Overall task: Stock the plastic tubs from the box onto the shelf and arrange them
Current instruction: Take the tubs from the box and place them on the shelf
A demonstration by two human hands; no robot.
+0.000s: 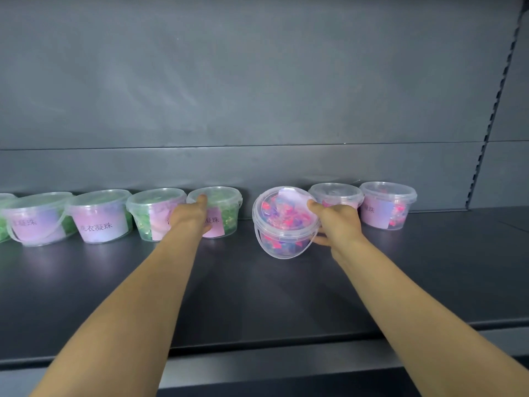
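A row of clear plastic tubs stands along the back of the dark shelf (257,296). My left hand (190,214) grips a green-filled tub (226,210) with a pink label, thumb on its lid. My right hand (336,224) holds a pink-filled tub (282,224) tilted toward me, its lid facing the camera and its handle hanging down. Two more pink-filled tubs stand upright to the right, one (336,193) partly behind my hand, the other (386,206) at the end of the row. Three green-filled tubs sit to the left (156,213), (100,216), (37,219).
The grey back panel (257,96) rises behind the row. A slotted upright (495,110) runs along the right side. The shelf's front edge (286,348) crosses below my forearms. Another tub is cut off at the far left (3,219).
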